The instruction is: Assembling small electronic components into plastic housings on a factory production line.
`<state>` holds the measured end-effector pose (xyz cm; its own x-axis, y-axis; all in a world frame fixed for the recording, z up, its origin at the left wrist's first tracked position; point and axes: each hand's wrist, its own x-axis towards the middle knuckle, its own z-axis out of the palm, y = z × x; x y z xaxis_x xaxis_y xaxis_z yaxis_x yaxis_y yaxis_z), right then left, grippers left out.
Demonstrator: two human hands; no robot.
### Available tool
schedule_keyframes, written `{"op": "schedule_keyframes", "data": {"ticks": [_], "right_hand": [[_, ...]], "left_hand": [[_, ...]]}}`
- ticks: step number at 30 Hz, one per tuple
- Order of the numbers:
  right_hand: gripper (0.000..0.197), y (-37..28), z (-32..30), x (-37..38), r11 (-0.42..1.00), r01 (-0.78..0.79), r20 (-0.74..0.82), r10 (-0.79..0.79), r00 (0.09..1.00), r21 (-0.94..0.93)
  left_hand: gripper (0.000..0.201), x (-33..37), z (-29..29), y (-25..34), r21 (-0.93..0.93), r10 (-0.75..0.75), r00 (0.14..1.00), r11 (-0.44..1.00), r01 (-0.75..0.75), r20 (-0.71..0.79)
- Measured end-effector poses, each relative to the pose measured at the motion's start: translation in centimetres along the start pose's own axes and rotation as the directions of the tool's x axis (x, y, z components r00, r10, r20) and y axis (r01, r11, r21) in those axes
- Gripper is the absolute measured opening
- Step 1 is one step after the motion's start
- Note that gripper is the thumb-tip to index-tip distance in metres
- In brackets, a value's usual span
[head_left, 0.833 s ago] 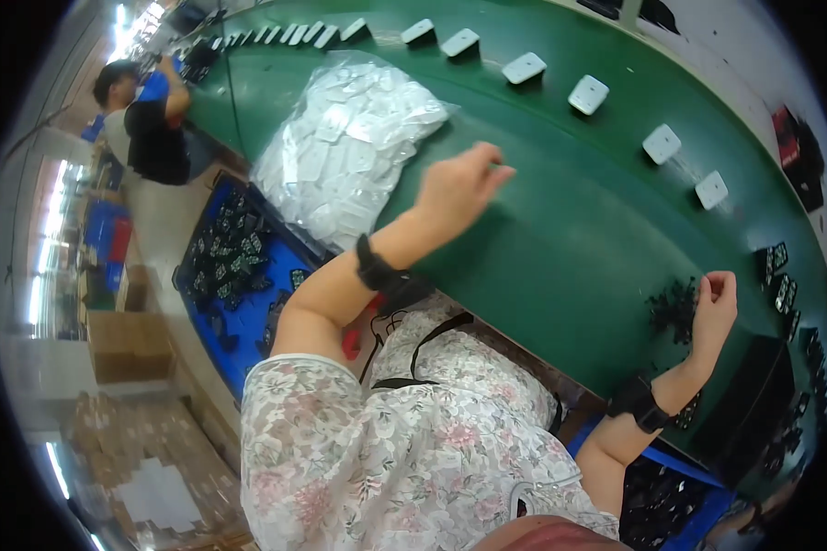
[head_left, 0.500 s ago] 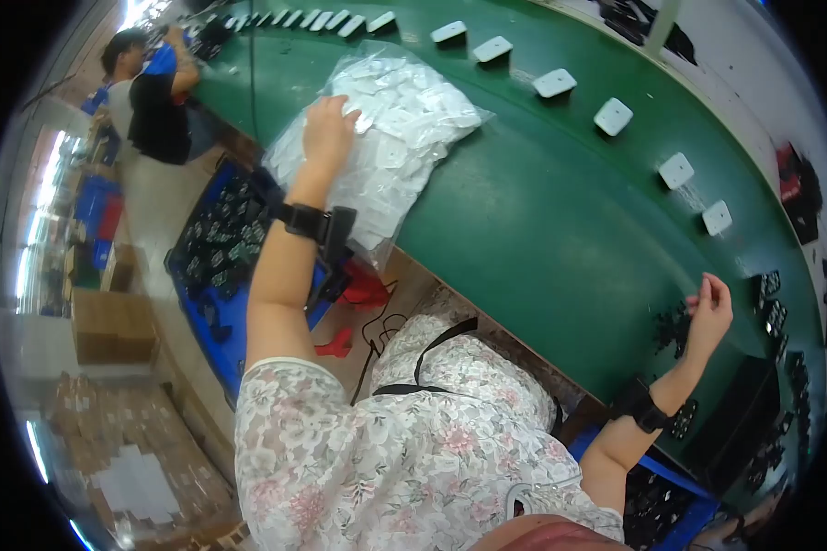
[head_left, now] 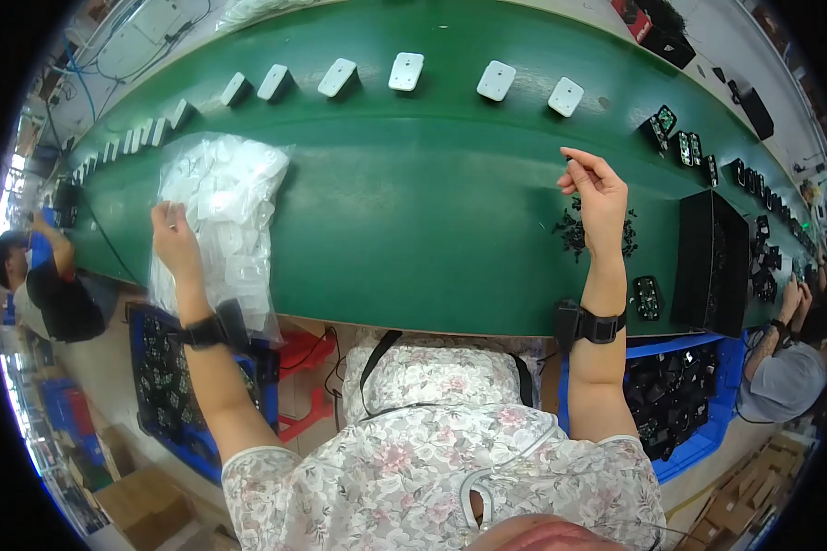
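My left hand is over the left side of a clear plastic bag full of white plastic covers. Its fingers are slightly bent and a little apart, with nothing visible between them. Above the table, my right hand has thumb and forefinger pinched on a tiny black part. Just beneath that hand lies a pile of small black parts, partly hidden by the hand and wrist. Nearest beyond the fingertips stands a black case with a white top, one of several in a row.
At the right stand a black box and a black case with its circuit board showing. More open cases line the far right. Blue crates with dark parts flank me below the table. Co-workers sit at both ends.
The view has turned rightward, so the bag and the row of cases appear farther left. My right hand now holds its fingers pinched beyond the black pile. My left hand stays by the bag.
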<state>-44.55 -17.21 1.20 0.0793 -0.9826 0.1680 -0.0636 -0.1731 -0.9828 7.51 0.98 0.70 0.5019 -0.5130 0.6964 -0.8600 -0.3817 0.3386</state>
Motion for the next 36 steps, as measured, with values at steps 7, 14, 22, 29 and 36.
{"op": "schedule_keyframes", "data": {"ticks": [7, 14, 22, 29, 36], "right_hand": [[0.015, -4.0, 3.6, -1.2, 0.979, 0.055, 0.204, -0.096, 0.974, 0.195], [0.027, -4.9, 5.2, -0.9, 0.955, 0.073, 0.314, -0.166, 0.935, 0.288], [0.02, -2.5, 4.9, -2.2, 0.965, -0.131, 0.376, 0.037, 0.926, 0.226], [0.004, -3.2, 5.4, -2.9, 0.98, 0.175, 0.251, -0.147, 0.957, -0.091], [0.007, -2.9, 4.9, -1.2, 0.948, 0.255, 0.2, -0.218, 0.955, -0.188]], "left_hand": [[0.031, -3.0, 0.4, 21.6, -0.716, 0.125, 0.879, 0.637, 0.285, 0.461], [0.021, -6.8, 4.5, 32.4, -0.86, 0.426, 0.79, 0.452, 0.235, 0.44], [0.016, -9.1, 5.6, 31.5, -0.891, 0.497, 0.796, 0.439, 0.114, 0.347], [0.015, -9.3, 4.2, 31.4, -0.729, 0.377, 0.624, 0.377, 0.572, 0.684], [0.032, -9.2, 6.3, 31.8, -0.709, 0.396, 0.623, 0.113, 0.696, 0.675]]}}
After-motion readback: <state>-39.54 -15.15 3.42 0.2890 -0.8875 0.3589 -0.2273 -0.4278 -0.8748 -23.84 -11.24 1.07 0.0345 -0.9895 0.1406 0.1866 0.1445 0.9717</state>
